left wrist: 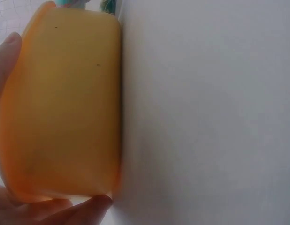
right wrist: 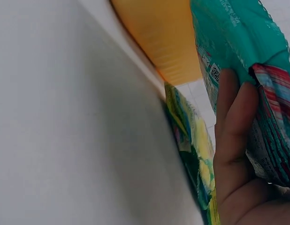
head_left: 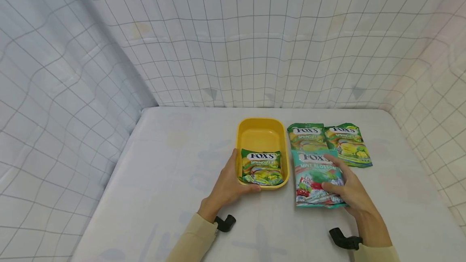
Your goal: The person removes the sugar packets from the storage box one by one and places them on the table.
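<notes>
My left hand (head_left: 229, 184) holds the near left corner of a yellow plastic tub (head_left: 260, 126), its thumb along the front wall and its fingers up the left side. Inside the near half of the tub lies a green Fox's Spring Tea candy bag (head_left: 262, 168). With my right hand (head_left: 352, 189) I grip a teal Fox's Mint Blossom candy bag (head_left: 309, 173), thumb on its printed face. In the right wrist view, fingers (right wrist: 234, 122) press behind that teal bag (right wrist: 225, 37), which is raised off the table. The left wrist view shows the tub's outer wall (left wrist: 65, 103).
Two more green Spring Tea bags, one (head_left: 307, 134) beside the tub and another (head_left: 347, 142) to its right, lie behind the teal bag. A white table (head_left: 174, 165) spreads around, and gridded white cloth (head_left: 255, 39) encloses the back and sides.
</notes>
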